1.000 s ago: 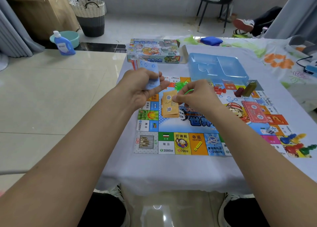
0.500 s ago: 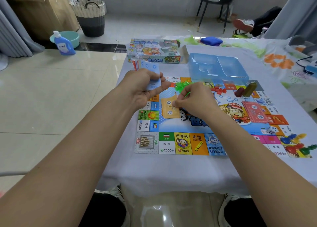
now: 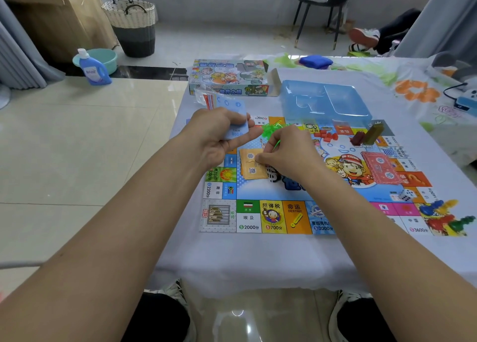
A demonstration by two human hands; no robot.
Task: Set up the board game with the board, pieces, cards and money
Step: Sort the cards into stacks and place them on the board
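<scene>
My right hand (image 3: 286,153) has edged back onto the orange cards (image 3: 253,164) on the board (image 3: 271,215), apparently pinching them, while my left hand (image 3: 219,137) grips blue notes (image 3: 233,118).

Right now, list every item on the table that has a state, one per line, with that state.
game board: unfolded, flat on the cloth
game box: end flap open
blue tray: out of the box, nothing visible inside
orange cards: stacked on the board, touched by right hand
blue notes: held in left hand
red cards: stacked on the board
die: resting on the board
</scene>
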